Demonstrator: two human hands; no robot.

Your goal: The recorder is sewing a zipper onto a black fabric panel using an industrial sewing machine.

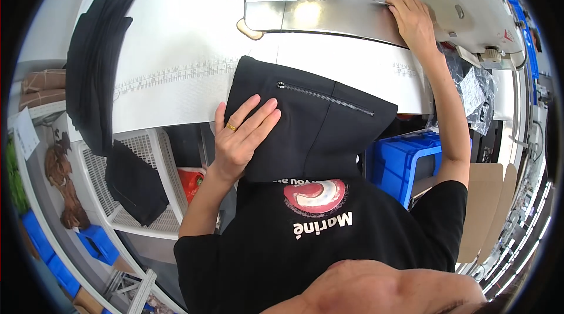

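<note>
Head view, left hand (244, 137): fingers extended across the black garment (288, 146) (thumb hidden, cannot tell its grip)
Right hand (413, 24): fingers bent at the metal bed (343, 17); hold unclear
Black garment: over the white table's (170, 32) near edge, zip (325, 99) upward

two hands (238, 140), one gold ring (231, 127), one sewing machine (479, 11), one stack of black cloth (94, 58).

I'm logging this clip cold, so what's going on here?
The person's left hand lies spread on a black fabric piece with a metal zipper, which hangs over the front edge of the white table. The right hand is at the sewing machine's metal bed; whether it grips anything is unclear. A stack of black fabric lies to the left.
</note>
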